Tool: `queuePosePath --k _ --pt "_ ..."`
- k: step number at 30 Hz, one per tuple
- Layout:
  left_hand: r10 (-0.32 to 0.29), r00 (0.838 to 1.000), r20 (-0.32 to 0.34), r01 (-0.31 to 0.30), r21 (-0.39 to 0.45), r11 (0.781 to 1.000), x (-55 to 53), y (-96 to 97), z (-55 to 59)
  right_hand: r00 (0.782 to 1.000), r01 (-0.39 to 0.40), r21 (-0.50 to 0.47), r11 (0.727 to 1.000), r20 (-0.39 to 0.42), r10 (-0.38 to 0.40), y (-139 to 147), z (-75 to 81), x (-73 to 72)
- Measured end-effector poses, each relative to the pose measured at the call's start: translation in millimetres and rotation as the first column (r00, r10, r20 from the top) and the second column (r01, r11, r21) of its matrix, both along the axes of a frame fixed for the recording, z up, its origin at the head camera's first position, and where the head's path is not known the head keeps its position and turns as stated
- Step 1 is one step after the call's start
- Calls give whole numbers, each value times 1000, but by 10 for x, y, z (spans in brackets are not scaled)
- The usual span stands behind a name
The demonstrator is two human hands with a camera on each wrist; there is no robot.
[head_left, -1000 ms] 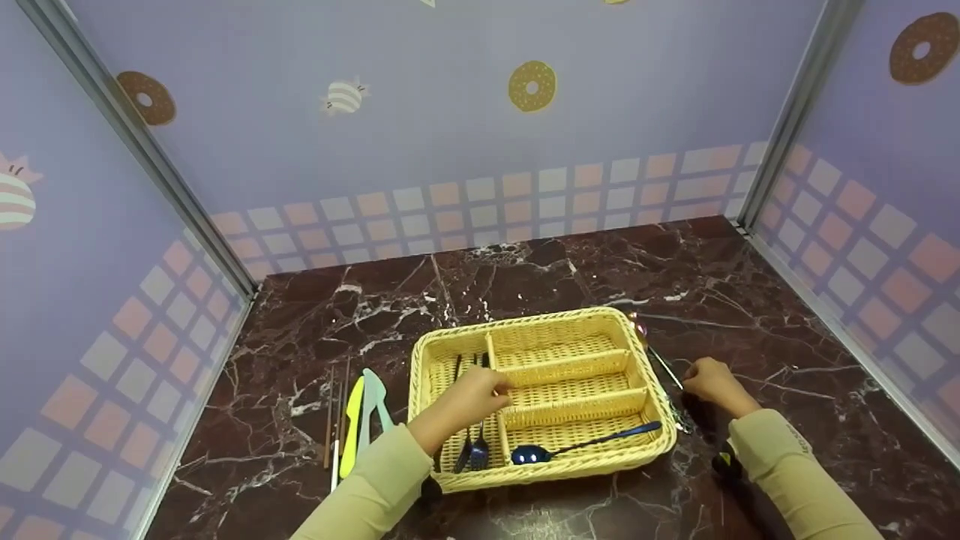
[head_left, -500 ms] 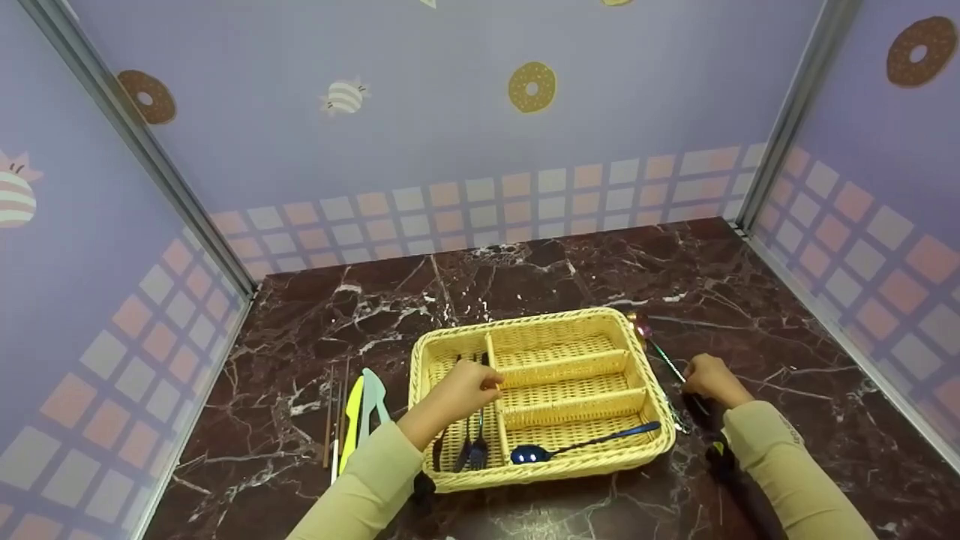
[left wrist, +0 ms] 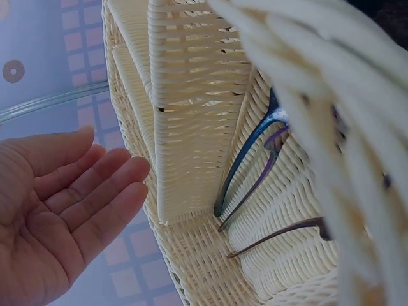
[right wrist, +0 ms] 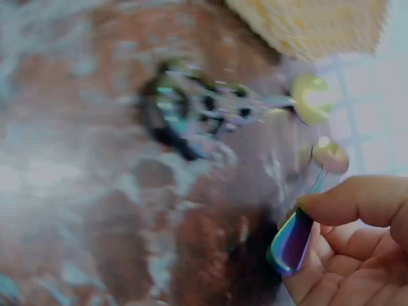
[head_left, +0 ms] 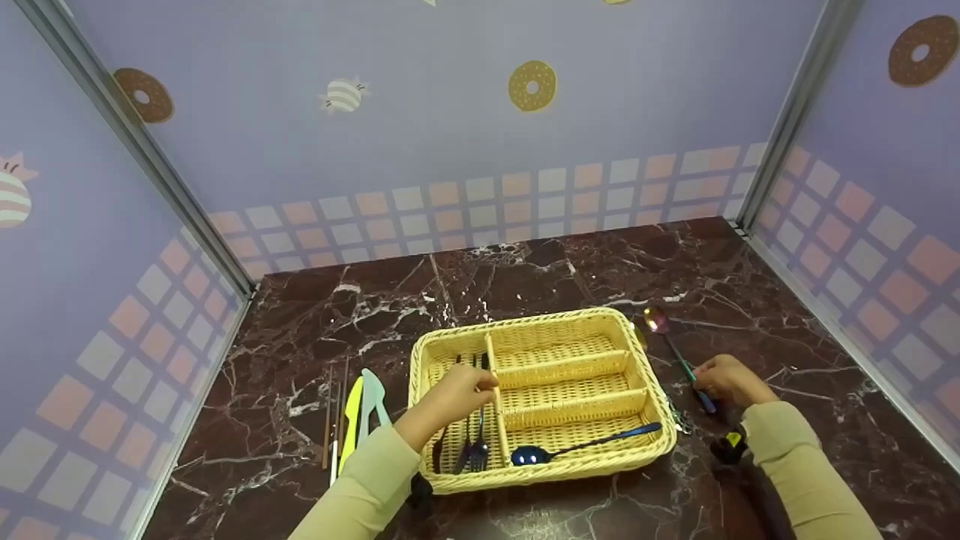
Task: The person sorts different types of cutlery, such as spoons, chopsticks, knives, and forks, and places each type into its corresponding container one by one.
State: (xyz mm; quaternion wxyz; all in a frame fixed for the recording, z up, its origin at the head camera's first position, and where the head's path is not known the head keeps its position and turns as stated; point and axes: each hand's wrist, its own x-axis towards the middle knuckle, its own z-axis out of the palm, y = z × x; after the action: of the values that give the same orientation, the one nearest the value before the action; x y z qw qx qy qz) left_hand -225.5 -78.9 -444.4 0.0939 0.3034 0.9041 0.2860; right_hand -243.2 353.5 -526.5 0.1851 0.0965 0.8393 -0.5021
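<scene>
My right hand (head_left: 731, 379) pinches the handle of an iridescent spoon (head_left: 655, 319) between thumb and fingers, to the right of a yellow wicker basket (head_left: 555, 474). The right wrist view shows the thumb pressed on the rainbow-coloured handle end (right wrist: 294, 245). Over the basket's left compartment hovers my left hand (head_left: 454, 394), its fingers relaxed and holding nothing, as the left wrist view confirms. Beneath it lie dark forks (head_left: 478, 456) and a knife (head_left: 438, 451). A blue spoon (head_left: 531, 454) lies in the front right compartment.
Left of the basket are a yellow knife (head_left: 350, 420), a light blue knife (head_left: 367, 405) and thin chopsticks (head_left: 328, 420), partly behind the left sleeve. A second spoon with an ornate handle (right wrist: 217, 105) lies beside the basket. Patterned panels (head_left: 450, 135) enclose the marble table (head_left: 375, 292).
My right hand has drawn the iridescent spoon to the right, away from the basket's edge, so its bowl now shows fully. The left hand has shifted slightly left.
</scene>
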Motion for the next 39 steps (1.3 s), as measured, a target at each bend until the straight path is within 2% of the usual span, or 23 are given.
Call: queuePosePath --k 4,6,7,10,13,15,17,19,22,23,25,27,29,30,31,33,36,39 --pt "-4 1000 -20 4 8 1000 -5 0 0 999 -13 -222 975 27 19 126 38 5" --pt "0 1000 -23 0 2 1000 -6 11 6 999 -36 -275 961 1 38 135 75 3" --pt "2 1000 -26 -2 -2 1000 -8 21 10 999 -54 -271 961 -20 50 127 103 1" --pt "20 999 -32 -20 -10 1000 -13 63 29 994 -73 -174 982 -89 58 26 245 -17" --pt "31 997 -70 -32 -6 999 -12 124 70 981 -99 24 995 -166 102 -136 456 -17" --pt "40 991 -128 -40 6 999 -3 176 111 960 -116 172 978 -232 154 -275 594 2" --pt "49 976 -211 -44 27 999 20 235 166 926 -132 306 943 -301 228 -424 712 29" --pt "66 949 -310 -51 55 997 53 301 231 877 -146 408 901 -368 308 -582 804 59" --pt "62 897 -437 -16 109 994 119 415 349 785 -148 525 838 -453 422 -819 894 109" --pt "54 878 -475 5 122 992 141 455 388 747 -141 554 821 -484 455 -895 910 127" --pt "24 836 -548 55 127 990 178 535 464 662 -121 607 785 -540 520 -1040 932 173" --pt "-11 799 -601 97 111 989 197 609 522 553 -65 671 739 -592 586 -1170 935 218" --pt "-42 774 -631 111 70 991 198 671 549 443 13 727 687 -620 647 -1287 928 254" --pt "-57 772 -633 108 43 993 192 696 551 394 50 747 663 -625 674 -1340 928 272" --pt "-68 777 -626 102 19 995 184 719 544 348 91 767 635 -622 702 -1388 926 288" --pt "-88 800 -594 85 -34 996 175 750 519 275 155 796 585 -604 748 -1475 926 315" --pt "-106 835 -540 53 -113 992 166 775 460 191 224 813 537 -577 794 -1581 939 349" --pt "-107 848 -519 29 -155 987 156 784 411 137 271 816 511 -558 819 -1657 961 370"
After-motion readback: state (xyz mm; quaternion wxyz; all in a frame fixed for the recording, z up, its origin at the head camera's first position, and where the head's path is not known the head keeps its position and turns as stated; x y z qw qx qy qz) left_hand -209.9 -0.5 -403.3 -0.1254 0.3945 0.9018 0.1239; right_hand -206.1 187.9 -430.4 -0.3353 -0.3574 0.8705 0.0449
